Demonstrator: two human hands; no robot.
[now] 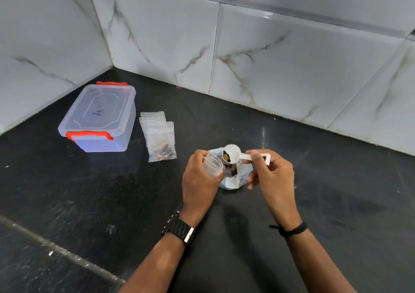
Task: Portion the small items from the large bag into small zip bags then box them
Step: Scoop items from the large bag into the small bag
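Right hand (272,173) pinches scoop (233,153) handle over large bag (238,176); left hand (199,180) grips flimsy, slippery small zip bag (213,164) near its mouth.

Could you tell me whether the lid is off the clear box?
No, the lid sits closed on the box, with both red latches down.

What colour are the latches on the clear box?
Red-orange, one latch at each end of the clear box; seen in the head view.
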